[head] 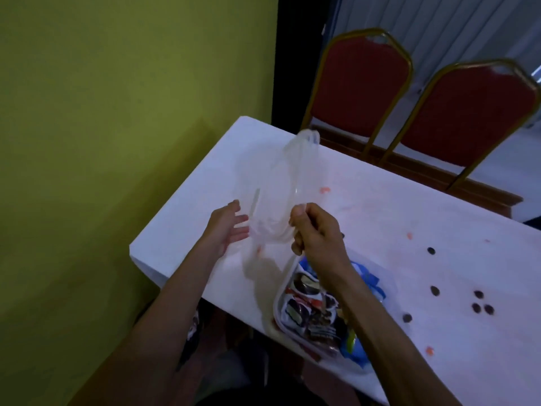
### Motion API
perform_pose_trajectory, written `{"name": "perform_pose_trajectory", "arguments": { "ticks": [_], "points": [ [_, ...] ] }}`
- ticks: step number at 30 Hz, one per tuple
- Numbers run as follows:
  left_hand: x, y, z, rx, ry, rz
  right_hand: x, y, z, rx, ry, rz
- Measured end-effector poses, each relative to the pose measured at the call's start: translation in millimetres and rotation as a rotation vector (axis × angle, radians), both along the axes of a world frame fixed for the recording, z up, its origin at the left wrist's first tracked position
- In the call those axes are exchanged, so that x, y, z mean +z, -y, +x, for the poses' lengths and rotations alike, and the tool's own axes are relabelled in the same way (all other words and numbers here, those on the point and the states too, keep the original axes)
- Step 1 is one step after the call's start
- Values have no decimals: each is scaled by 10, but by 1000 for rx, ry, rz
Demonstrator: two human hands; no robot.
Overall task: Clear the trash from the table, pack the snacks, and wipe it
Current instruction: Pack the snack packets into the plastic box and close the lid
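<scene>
Up above the white desk (380,259), the right hand (316,230) grips the near edge of a clear plastic lid (281,183), thumb and fingers closed on its rim so that the lid stands tilted on edge in the air, its far corner pointing toward the chairs. Just to its left, the left hand (227,227) is spread wide, palm turned toward the lid and fingertips near or brushing its surface; whether they truly touch cannot be told through the blur. Below the right forearm, a clear plastic container (281,306) sits uncovered at the near edge of the desk, packed with snack packets (307,309) in dark, white and blue wrappers. Several small dark round pieces (435,290) lie scattered on the desk to the right of the container, along with a few orange crumbs (325,189). Two red chairs (465,112) with gold frames stand behind the far side of the desk, beside a green wall (117,112).
</scene>
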State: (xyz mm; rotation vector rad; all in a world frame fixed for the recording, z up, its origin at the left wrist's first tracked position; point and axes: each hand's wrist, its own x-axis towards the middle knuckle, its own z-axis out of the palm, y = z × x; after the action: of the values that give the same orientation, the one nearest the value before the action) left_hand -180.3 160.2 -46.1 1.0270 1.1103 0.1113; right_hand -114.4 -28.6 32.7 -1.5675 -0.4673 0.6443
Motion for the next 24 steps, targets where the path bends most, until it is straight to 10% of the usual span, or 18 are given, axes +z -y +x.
{"name": "perform_pose_trajectory", "arguments": {
  "ticks": [13,24],
  "points": [
    [9,1056,-322,-373,-91,95,-281,1926,-53,-59,-498,217],
    [-59,1325,-444,-551,-161,540,-626,2509,-55,269,-325,-760]
  ]
}}
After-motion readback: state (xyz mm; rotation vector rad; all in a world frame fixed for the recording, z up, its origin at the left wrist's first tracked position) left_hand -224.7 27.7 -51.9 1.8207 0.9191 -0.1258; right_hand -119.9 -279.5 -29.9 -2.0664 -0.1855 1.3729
